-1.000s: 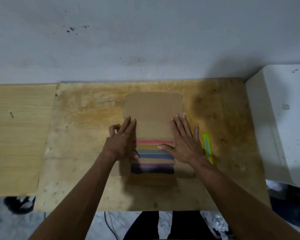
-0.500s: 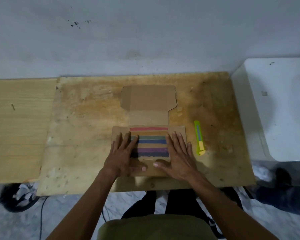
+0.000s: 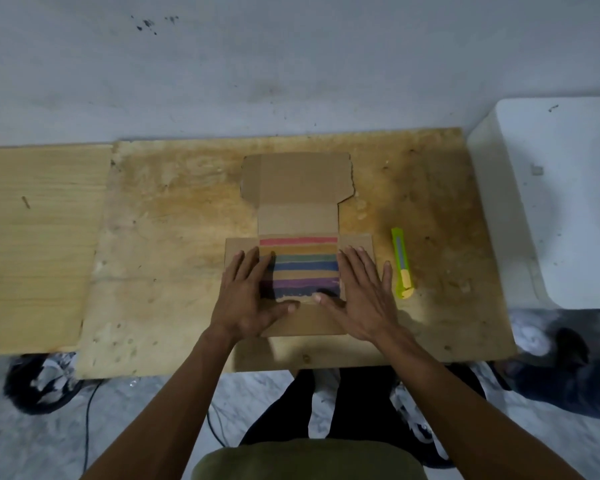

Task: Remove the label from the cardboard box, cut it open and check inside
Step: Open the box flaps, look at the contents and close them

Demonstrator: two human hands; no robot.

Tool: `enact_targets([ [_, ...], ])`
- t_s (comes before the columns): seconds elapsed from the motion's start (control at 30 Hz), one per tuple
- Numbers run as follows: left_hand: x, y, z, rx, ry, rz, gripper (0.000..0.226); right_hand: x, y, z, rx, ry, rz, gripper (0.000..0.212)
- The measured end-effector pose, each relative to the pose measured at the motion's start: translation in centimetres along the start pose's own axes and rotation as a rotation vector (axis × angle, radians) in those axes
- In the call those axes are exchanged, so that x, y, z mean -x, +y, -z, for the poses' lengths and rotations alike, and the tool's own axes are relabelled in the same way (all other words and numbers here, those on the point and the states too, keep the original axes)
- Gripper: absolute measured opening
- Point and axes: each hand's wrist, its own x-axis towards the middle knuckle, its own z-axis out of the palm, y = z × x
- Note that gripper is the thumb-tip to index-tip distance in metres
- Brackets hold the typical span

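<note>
A brown cardboard box [image 3: 297, 183] lies unfolded flat on the plywood board [image 3: 174, 244], its lid flap spread toward the wall. Its middle panel shows coloured stripes [image 3: 300, 263]: red, orange, green, blue, purple, dark. My left hand [image 3: 248, 294] lies flat on the box's left side flap, fingers apart, thumb reaching to the lower edge of the stripes. My right hand [image 3: 359, 296] presses flat on the right side flap, its thumb also at the lower edge. Neither hand holds anything. A yellow-green utility knife [image 3: 401, 263] lies just right of my right hand.
The board runs to a grey wall [image 3: 291, 71] at the back. A lighter wooden panel [image 3: 35, 244] adjoins it at left. A white block [image 3: 561, 202] stands at the right. Below the front edge are a marbled floor, cables and my legs.
Both hands slid from the upper part of the box toward me, down onto the side flaps beside the stripes. The view shifted, so the box and knife now appear lower and nearer.
</note>
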Motion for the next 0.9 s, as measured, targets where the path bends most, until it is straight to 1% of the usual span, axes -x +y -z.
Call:
enact_targets([
  [0.07, -0.1, 0.8, 0.9, 0.041, 0.241, -0.026, 0.085, -0.7, -0.5, 1.2, -0.096, 0.237, 0.01, 0.073],
  [0.1, -0.5, 1.2, 1.5, 0.055, 0.344, -0.02, 0.074, -1.5, -0.6, 2.0, -0.16, 0.329, 0.01, 0.062],
  [0.13, -1.1, 1.7, 2.2, 0.07, 0.418, 0.006, 0.065, -2.5, -0.8, 2.9, -0.227, 0.383, -0.006, 0.055],
  [0.17, -1.9, 2.1, 3.0, 0.093, 0.46, 0.049, 0.059, -3.8, -0.9, 3.9, -0.284, 0.411, -0.038, 0.051],
  [0.23, -4.4, 2.3, 4.4, 0.173, 0.478, 0.148, 0.053, -7.3, -0.8, 5.8, -0.396, 0.417, -0.147, 0.049],
  [0.3, -7.6, 2.2, 5.9, 0.298, 0.485, 0.251, 0.054, -11.1, -0.4, 7.5, -0.574, 0.365, -0.293, 0.052],
  [0.4, -12.3, 1.9, 8.0, 0.52, 0.459, 0.469, 0.056, -15.6, 0.4, 8.8, -0.823, 0.28, -0.463, 0.053],
  [0.47, -15.0, 1.4, 8.8, 0.645, 0.435, 0.605, 0.052, -17.8, 1.1, 8.8, -0.909, 0.243, -0.537, 0.048],
  [0.5, -16.2, 1.1, 9.0, 0.727, 0.426, 0.649, 0.051, -18.7, 1.4, 8.5, -0.95, 0.244, -0.536, 0.044],
  [0.57, -17.9, 0.7, 9.1, 0.849, 0.43, 0.693, 0.049, -19.9, 1.7, 7.8, -1.036, 0.284, -0.518, 0.042],
  [0.67, -19.1, 0.2, 8.8, 0.925, 0.46, 0.711, 0.041, -20.9, 1.6, 7.4, -1.097, 0.29, -0.596, 0.049],
  [0.7, -19.3, 0.3, 8.7, 0.957, 0.478, 0.714, 0.037, -21.1, 1.6, 7.2, -1.11, 0.285, -0.611, 0.053],
  [0.8, -19.3, 0.7, 8.4, 1.074, 0.506, 0.731, 0.017, -21.4, 1.4, 7.3, -1.124, 0.257, -0.595, 0.052],
  [0.9, -19.1, 1.0, 8.9, 1.142, 0.487, 0.757, 0.018, -21.2, 1.9, 7.5, -1.208, 0.223, -0.568, 0.052],
])
